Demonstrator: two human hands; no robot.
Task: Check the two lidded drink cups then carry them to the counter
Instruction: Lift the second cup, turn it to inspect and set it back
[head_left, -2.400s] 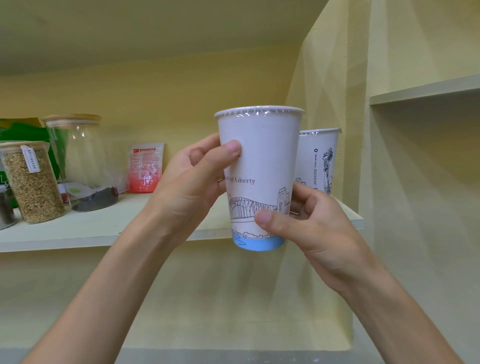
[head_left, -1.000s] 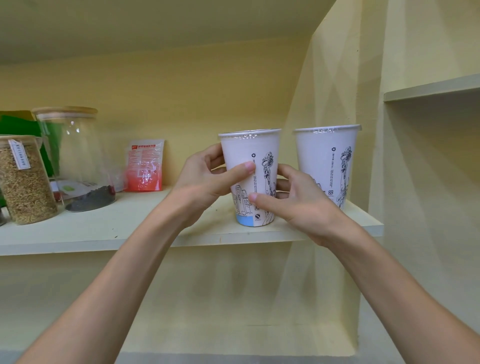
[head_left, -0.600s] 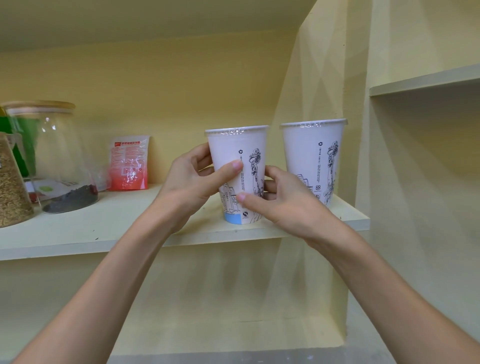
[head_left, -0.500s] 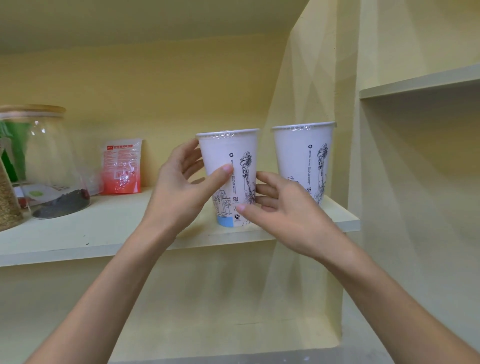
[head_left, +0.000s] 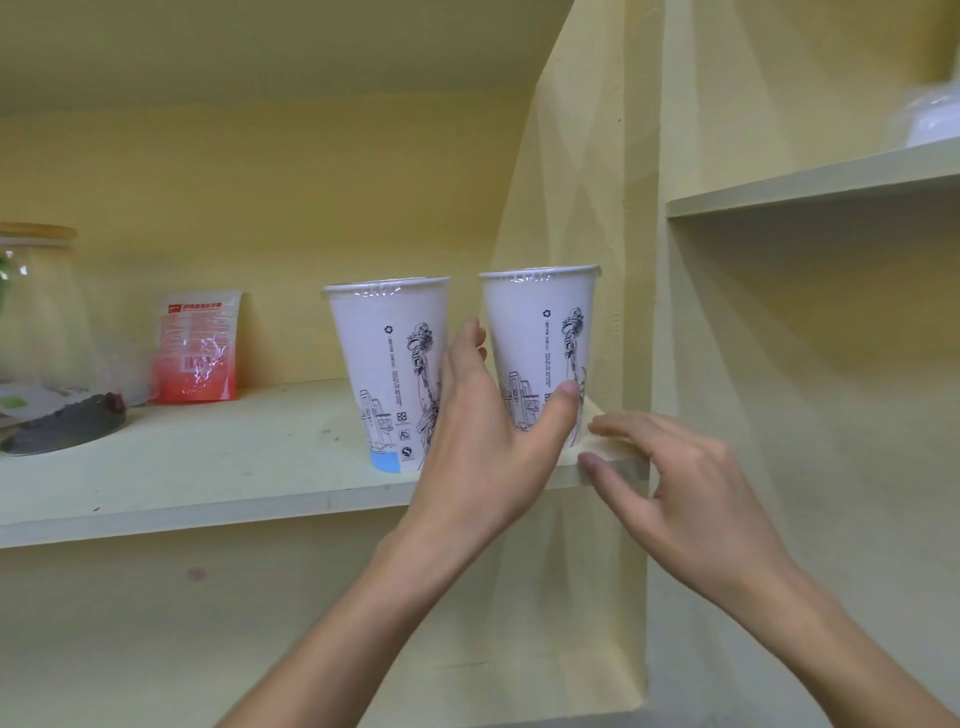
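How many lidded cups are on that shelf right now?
2. The left cup stands free on the shelf; the right cup stands beside it near the shelf's end, with the left hand wrapped around it.

A single head-worn wide-angle view looks forward, close up, into a yellow shelf unit; the shelf board crosses mid-frame, with both forearms entering from the lower edge.

Two lidded cups are standing side by side at the right end of the shelf, the left cup near the front edge, the right cup by the right front corner, with a pouch and a jar sitting toward the left rear.
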